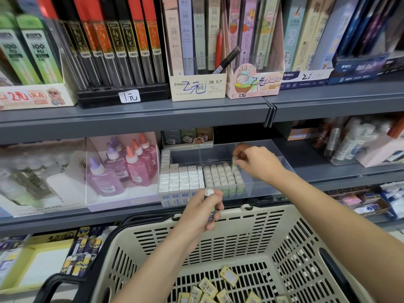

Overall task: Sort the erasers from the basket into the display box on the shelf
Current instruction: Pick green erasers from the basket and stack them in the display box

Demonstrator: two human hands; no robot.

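Head view, grey shelf [131,125] behind hands, left hand [201,213] gripping erasers [209,192], right hand [258,162] pinching one eraser [234,161] over display box [262,184]; basket [273,209] below

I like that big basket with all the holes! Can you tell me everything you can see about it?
The basket is cream plastic, with slotted walls and floor and black handles at its sides. It stands upright and open-topped, just in front of the shelf. Small yellow-wrapped erasers with barcode labels lie loose on its floor. The left hand, gripping an eraser, is near its far rim.
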